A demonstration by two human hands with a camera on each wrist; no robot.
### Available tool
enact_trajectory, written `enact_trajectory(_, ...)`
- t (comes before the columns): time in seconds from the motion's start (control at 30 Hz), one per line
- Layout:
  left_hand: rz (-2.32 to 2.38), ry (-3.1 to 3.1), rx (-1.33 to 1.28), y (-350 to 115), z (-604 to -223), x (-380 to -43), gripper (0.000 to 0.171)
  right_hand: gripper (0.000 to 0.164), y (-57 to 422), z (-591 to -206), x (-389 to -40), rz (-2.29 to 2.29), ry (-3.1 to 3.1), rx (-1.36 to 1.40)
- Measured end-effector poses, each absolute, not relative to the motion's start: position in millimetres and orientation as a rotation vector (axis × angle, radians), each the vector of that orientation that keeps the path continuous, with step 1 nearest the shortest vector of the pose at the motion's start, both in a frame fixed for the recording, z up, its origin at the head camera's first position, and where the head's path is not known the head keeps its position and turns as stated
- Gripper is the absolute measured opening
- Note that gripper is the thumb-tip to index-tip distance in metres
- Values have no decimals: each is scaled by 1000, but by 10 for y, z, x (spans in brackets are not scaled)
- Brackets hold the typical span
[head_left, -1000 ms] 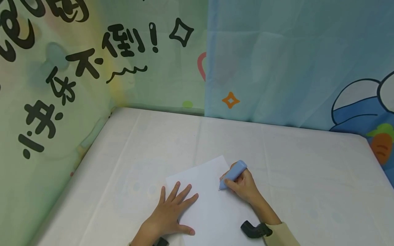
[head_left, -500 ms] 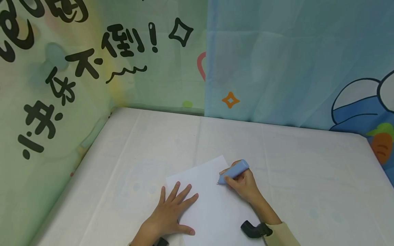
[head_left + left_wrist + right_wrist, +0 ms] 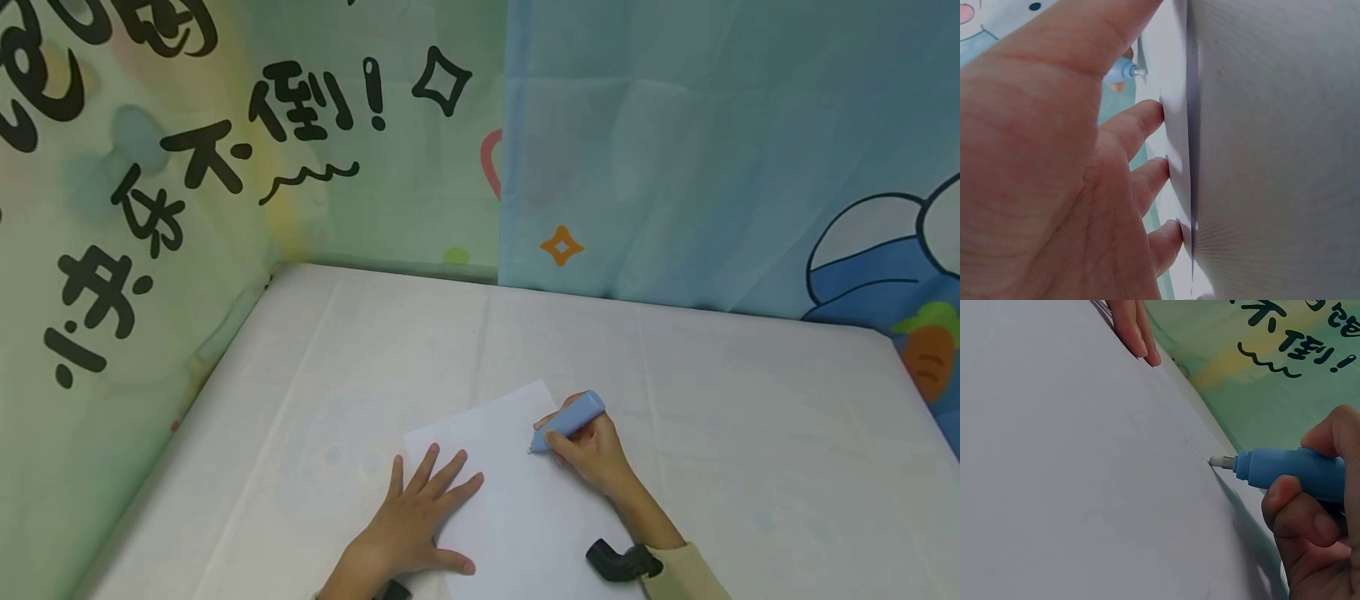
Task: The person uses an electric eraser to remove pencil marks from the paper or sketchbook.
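Observation:
A white sheet of paper (image 3: pixel 517 508) lies askew on the table. My left hand (image 3: pixel 408 521) rests on its left part with fingers spread; in the left wrist view the fingertips (image 3: pixel 1155 112) touch the sheet. Near the paper's upper right edge, my right hand (image 3: pixel 600 458) grips a thick light-blue electric eraser (image 3: pixel 572 421) like a pen, thumb and fingers around its body. The right wrist view shows the eraser's white tip (image 3: pixel 1217 461) in a metal collar, at the paper's surface. Faint grey marks (image 3: pixel 1188 447) lie beside the tip.
A white cloth (image 3: pixel 390 333) covers the table. Printed curtains hang behind it: green with black lettering (image 3: pixel 300 108) at left, light blue (image 3: pixel 712 150) at right. A black wrist-camera mount (image 3: pixel 622 561) sits on the right wrist, over the paper's right side.
My right hand has shifted the electric eraser's tip slightly up and left on the paper, and its body leans lower than a second ago. My left hand stays in place.

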State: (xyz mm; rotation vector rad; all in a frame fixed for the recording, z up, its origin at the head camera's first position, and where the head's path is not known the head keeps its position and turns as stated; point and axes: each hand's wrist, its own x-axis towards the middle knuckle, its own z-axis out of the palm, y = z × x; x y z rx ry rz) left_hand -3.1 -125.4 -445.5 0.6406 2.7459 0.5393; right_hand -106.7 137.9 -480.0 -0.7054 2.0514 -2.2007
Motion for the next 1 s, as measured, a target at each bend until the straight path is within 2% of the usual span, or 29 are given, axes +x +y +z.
enact_trajectory(1.0, 536, 2736, 643, -1276, -4439, 1, 97, 24, 1390, -4770, -997, -2102, 2108, -709)
